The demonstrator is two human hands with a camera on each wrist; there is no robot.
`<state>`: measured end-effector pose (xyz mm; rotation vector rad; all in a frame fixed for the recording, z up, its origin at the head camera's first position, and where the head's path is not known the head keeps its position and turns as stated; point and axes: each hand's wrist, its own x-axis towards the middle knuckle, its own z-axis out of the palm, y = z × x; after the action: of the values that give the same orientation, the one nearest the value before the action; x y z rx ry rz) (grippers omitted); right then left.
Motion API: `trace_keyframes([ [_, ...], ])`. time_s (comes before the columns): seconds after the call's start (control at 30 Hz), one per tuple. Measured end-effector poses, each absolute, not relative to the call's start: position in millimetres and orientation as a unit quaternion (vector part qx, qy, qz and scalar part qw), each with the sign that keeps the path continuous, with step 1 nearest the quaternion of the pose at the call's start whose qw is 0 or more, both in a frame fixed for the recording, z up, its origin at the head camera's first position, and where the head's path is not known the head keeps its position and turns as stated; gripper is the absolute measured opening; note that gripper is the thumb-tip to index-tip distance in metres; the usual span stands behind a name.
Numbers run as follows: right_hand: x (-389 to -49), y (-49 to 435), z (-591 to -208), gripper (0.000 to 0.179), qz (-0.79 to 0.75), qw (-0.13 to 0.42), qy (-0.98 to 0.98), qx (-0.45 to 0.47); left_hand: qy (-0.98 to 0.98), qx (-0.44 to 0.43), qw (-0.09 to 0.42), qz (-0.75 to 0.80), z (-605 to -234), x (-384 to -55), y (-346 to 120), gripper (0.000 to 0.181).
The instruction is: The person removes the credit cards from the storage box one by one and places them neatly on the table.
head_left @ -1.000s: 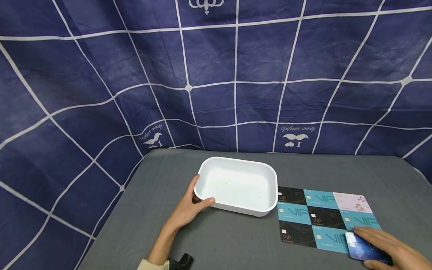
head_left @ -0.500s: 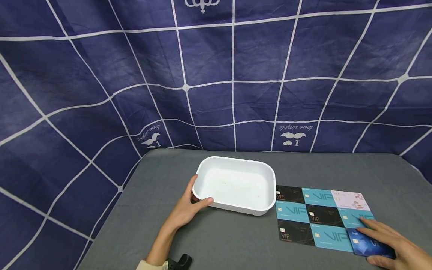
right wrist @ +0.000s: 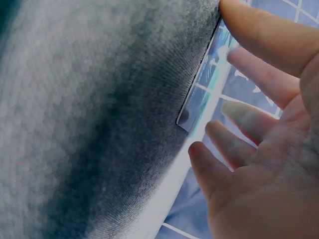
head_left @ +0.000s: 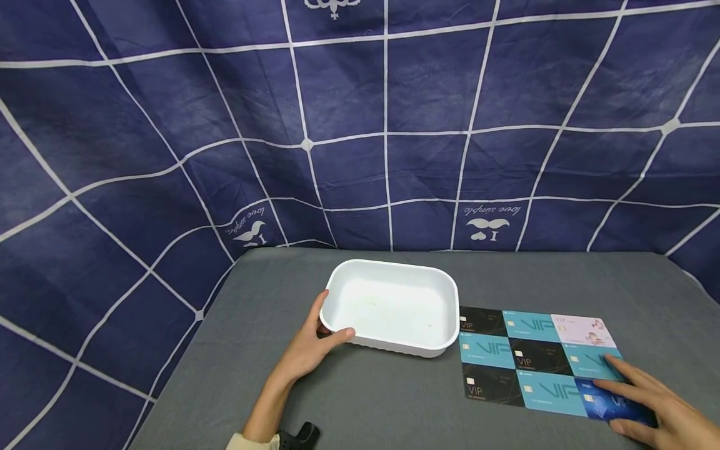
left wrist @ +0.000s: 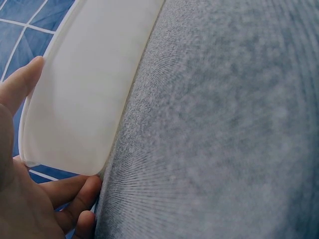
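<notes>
A white rectangular tray (head_left: 388, 306) rests on the grey table with its inside bare. My left hand (head_left: 306, 353) grips its left corner, thumb on the front rim; in the left wrist view the hand (left wrist: 25, 194) curls around the tray's end (left wrist: 84, 89). Several cards lie edge to edge in three rows right of the tray: black VIP cards (head_left: 540, 357), teal VIP cards (head_left: 551, 390), a pink card (head_left: 585, 330) and a dark blue card (head_left: 610, 400) at the near right corner. With extended fingers, my right hand (head_left: 664, 400) touches the blue card, partly covering it.
The grey cloth-covered table (head_left: 394, 406) spreads around the tray and cards. Behind it and along the left hangs a dark blue curtain (head_left: 427, 169) with white grid lines. A black wrist device (head_left: 300, 437) sits on my left wrist.
The blue card, which overlapped its neighbours, has slid right and slightly away from me into line with the other cards. My right fingers have spread. The left hand still holds the tray.
</notes>
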<state>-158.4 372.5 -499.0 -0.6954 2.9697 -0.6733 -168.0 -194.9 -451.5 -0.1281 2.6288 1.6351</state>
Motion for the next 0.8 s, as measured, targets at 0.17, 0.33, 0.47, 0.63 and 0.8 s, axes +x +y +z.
trace_keyframes([
  [0.17,-154.3,376.4,-505.5,0.05,-0.197,-0.049,0.946,-0.251,0.85,-0.04,0.021,0.525,-451.4,-169.1,-194.1,0.1],
  [0.33,-152.7,379.0,-505.6,0.05,-0.175,-0.068,0.949,-0.253,0.85,-0.036,0.022,0.526,-451.2,-169.7,-193.1,0.1],
  [0.47,-151.1,379.9,-505.0,0.051,-0.18,-0.064,0.95,-0.249,0.849,-0.038,0.023,0.526,-451.2,-170.4,-192.3,0.1],
  [0.63,-151.2,377.9,-501.0,0.052,-0.144,-0.064,0.959,-0.236,0.849,-0.037,0.023,0.526,-450.7,-169.5,-192.6,0.1],
  [0.8,-155.6,371.6,-489.4,0.05,-0.155,0.018,0.967,-0.2,0.847,-0.039,0.025,0.53,-449.7,-166.3,-193.5,0.099],
])
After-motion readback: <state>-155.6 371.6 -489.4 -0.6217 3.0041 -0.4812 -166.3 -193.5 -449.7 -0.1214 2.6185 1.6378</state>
